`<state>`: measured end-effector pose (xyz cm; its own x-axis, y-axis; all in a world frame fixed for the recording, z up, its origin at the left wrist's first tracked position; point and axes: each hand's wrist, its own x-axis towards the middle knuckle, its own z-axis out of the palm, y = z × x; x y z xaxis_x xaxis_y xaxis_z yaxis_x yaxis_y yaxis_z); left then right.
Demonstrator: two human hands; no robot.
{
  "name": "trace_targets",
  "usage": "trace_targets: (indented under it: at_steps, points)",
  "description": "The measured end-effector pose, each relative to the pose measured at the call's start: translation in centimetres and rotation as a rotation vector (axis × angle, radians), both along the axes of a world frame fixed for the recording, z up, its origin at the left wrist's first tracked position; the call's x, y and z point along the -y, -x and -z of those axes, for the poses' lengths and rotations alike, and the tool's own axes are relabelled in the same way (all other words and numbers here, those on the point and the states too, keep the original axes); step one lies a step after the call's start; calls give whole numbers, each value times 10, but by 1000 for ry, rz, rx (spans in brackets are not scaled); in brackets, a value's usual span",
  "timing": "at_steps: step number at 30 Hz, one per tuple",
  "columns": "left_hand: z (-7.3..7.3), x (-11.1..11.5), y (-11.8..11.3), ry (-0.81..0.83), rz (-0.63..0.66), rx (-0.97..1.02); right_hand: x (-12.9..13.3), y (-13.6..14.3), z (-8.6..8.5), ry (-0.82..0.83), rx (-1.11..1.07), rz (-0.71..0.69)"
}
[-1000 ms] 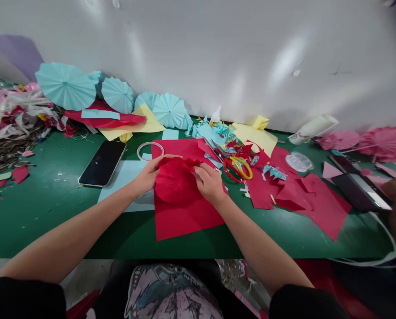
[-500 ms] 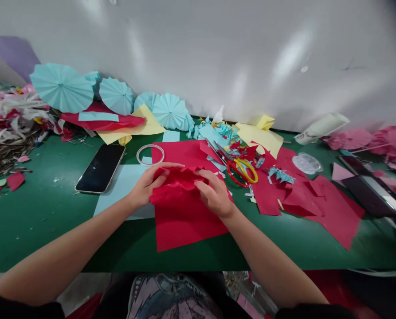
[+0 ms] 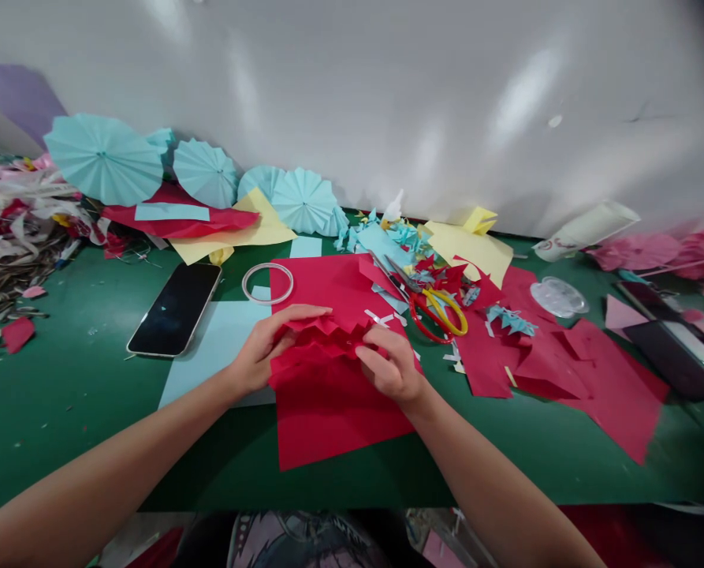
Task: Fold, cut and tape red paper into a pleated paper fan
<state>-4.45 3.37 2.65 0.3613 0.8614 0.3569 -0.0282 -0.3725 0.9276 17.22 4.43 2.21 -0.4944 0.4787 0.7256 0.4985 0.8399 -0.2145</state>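
Observation:
A pleated red paper (image 3: 319, 345) is held between my hands over a flat red sheet (image 3: 328, 430). My left hand (image 3: 262, 347) grips its left side, with the thumb tucked behind a fold. At its right edge, the thumb and fingers of my right hand (image 3: 392, 364) pinch the pleats. A roll of tape (image 3: 267, 284) stands out just beyond my left hand, on the red sheet's upper left corner. Scissors with red and yellow handles (image 3: 440, 312) lie to the right of my right hand.
A phone (image 3: 176, 309) lies left on the green table (image 3: 91, 426). Light blue paper fans (image 3: 106, 158) lean on the wall behind. Red sheets (image 3: 612, 386), a clear plastic dish (image 3: 558, 297) and a rolled paper tube (image 3: 588, 229) are at right. Blue scraps (image 3: 381, 237) lie at the back.
The view has shifted slightly, so the table sits a little lower. My right hand's fingers have moved slightly on the pleats, and the folds show more openly between my hands.

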Motion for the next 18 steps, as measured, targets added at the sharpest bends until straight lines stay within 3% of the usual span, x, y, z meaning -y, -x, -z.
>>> trace_targets:
  at_steps: [2, 4, 10, 14, 18]
  points:
    - [0, 1, 0, 14, -7, -10, 0, 1, -3, -255, -25, -16]
    - [-1, 1, -1, 39, -7, -26, -1, 2, -5, -374, -14, 7]
    - [-6, 3, -4, 171, 1, -36, -4, 2, 5, -318, -61, 49]
    - [-4, -2, -3, 168, -30, -14, -6, 3, 11, -238, -130, 67]
    - [-1, -9, 3, 194, -13, -52, -6, 3, 10, -263, -95, 21]
